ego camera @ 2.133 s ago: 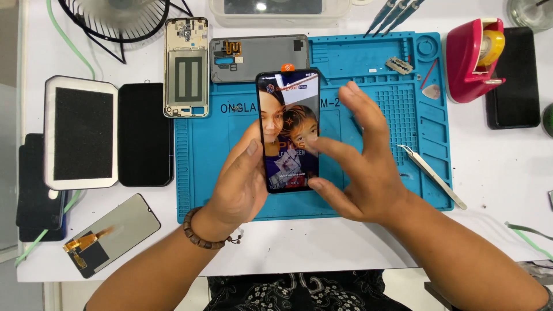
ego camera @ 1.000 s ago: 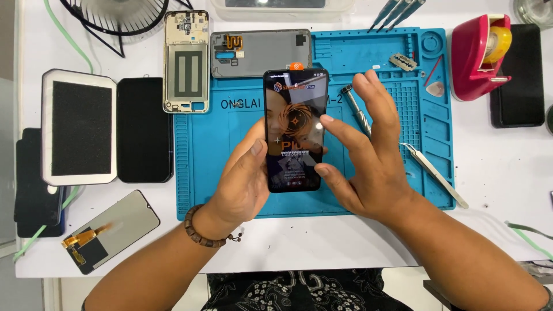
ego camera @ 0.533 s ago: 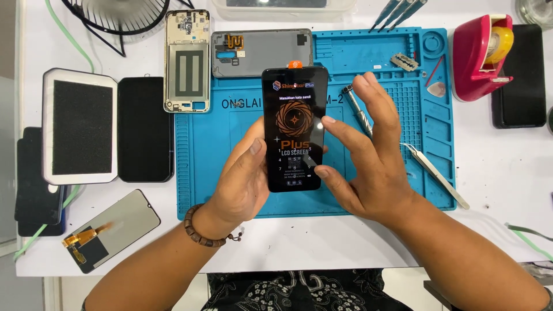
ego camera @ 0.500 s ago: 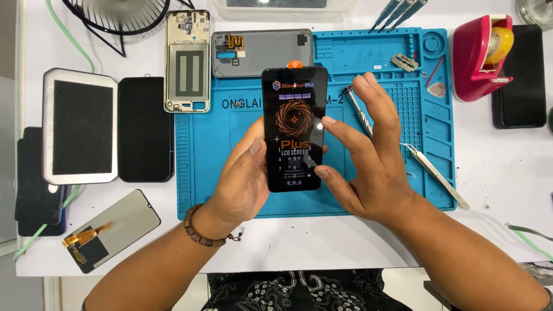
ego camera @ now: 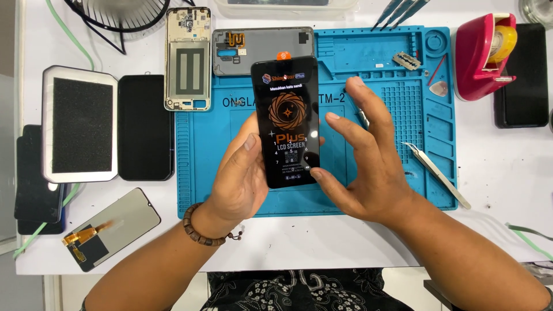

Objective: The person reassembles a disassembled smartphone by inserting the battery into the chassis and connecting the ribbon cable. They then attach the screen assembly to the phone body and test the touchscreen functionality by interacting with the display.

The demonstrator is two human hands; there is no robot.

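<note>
My left hand (ego camera: pixel 242 173) holds a black smartphone (ego camera: pixel 286 118) upright over the blue repair mat (ego camera: pixel 403 109), thumb on its left edge. The screen is lit with an orange round emblem and a keypad on a dark background. My right hand (ego camera: pixel 368 167) is beside the phone's right edge with fingers spread; its thumb tip touches the lower right of the screen. A beaded bracelet sits on my left wrist.
A phone frame (ego camera: pixel 187 57) and a grey back cover (ego camera: pixel 242 49) lie at the mat's top left. Tweezers (ego camera: pixel 438 173) rest at the mat's right. A pink tape dispenser (ego camera: pixel 484 55), dark phones (ego camera: pixel 521 75), a foam-padded tray (ego camera: pixel 79 124), a loose screen (ego camera: pixel 112 227) and a fan (ego camera: pixel 124 11) surround them.
The phone's display changed from a photo of people to a dark screen with an orange emblem, then a keypad appeared. My right hand shifted slightly right, its thumb staying on the screen.
</note>
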